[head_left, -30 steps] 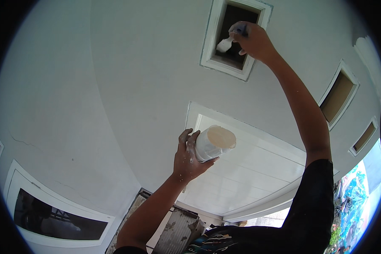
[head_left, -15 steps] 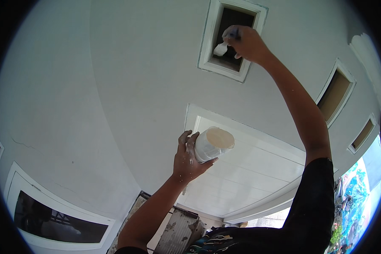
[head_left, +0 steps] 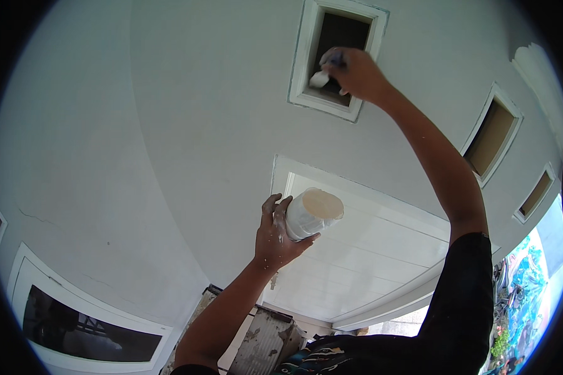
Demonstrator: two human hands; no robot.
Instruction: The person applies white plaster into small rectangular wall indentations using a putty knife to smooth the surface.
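Head view: left hand (head_left: pixel 273 244), fingers spread and bent round a container's side, thumb along its lower edge, grip secured; white container (head_left: pixel 299 222), cylindrical, tilted, its pale cream round end (head_left: pixel 323 204) facing up and right, held before a white panelled surface (head_left: pixel 363 259); right hand (head_left: pixel 356 74), raised, fingers curled and closed upon a small tool; white-ended tool (head_left: pixel 319 79), slightly blurred, exact kind cannot be told, at the lower left of a dark rectangular opening, contact with its edge unclear; white frame (head_left: pixel 301 62), surrounding that opening; pale grey wall (head_left: pixel 200 112), bearing it; two further framed openings, upper (head_left: pixel 491 137) and lower (head_left: pixel 535 195), at right; dark-paned window (head_left: pixel 87 328), white-framed, lower left; black sleeve (head_left: pixel 463 287), on the right arm.
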